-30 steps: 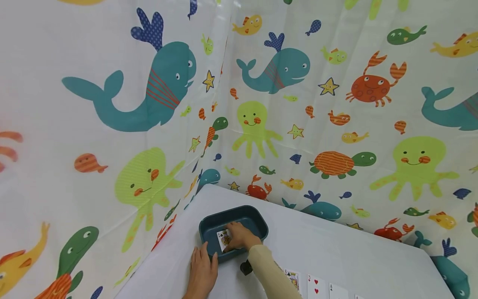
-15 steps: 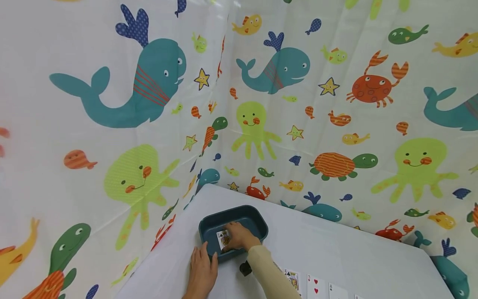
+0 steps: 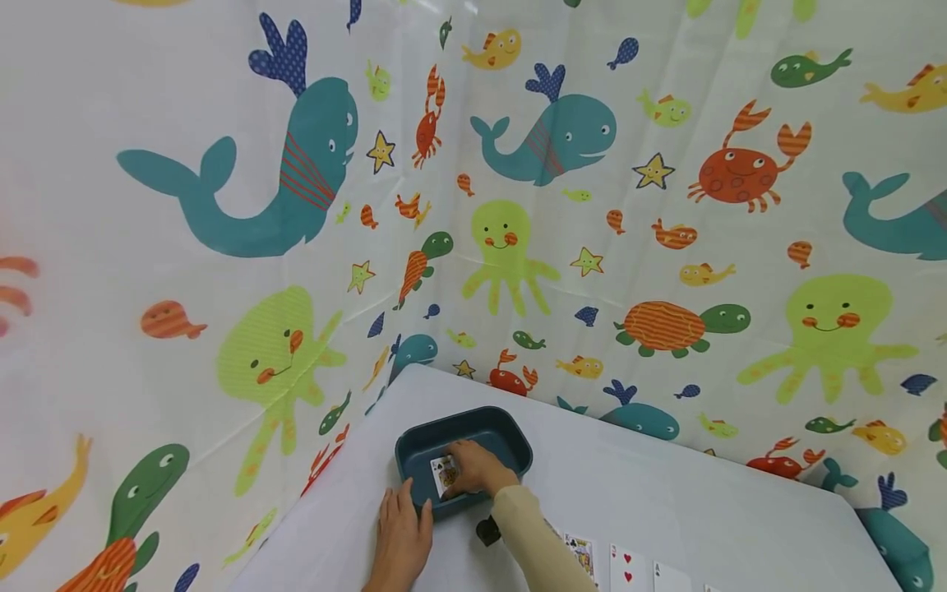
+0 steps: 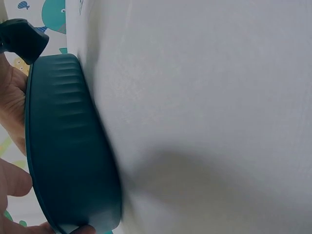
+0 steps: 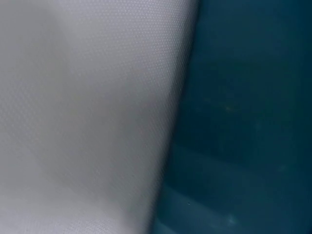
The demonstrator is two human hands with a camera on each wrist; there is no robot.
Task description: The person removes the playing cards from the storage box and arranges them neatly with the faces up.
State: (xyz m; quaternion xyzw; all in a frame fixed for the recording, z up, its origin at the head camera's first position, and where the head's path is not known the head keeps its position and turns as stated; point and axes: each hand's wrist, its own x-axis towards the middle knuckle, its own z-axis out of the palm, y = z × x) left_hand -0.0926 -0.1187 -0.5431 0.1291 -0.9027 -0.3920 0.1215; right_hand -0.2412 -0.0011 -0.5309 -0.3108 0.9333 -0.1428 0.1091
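A dark teal tray (image 3: pixel 422 440) stands on the white table. Inside it, my right hand (image 3: pixel 473 467) reaches down and grips a face-up playing card (image 3: pixel 443 474) between thumb and fingers. The card has a black suit and a court figure; the hand covers its right part. My left hand (image 3: pixel 403 530) rests against the tray's near left corner, its fingers fairly straight and touching the rim. In the left wrist view, fingertips (image 4: pixel 84 229) meet the tray's outer wall. The right wrist view holds only a blurred teal surface and white cloth.
Several playing cards lie in a row at the table's front, among them a court card (image 3: pixel 580 555), a hearts card (image 3: pixel 627 567) and an ace (image 3: pixel 669 578). A black device (image 3: pixel 488 530) sits under the right wrist. A sea-animal curtain (image 3: pixel 666 247) closes off the table's far side.
Both hands, the tray and the card hold their positions. Only the curtain on the left ripples slightly, and the head view shifts a little.
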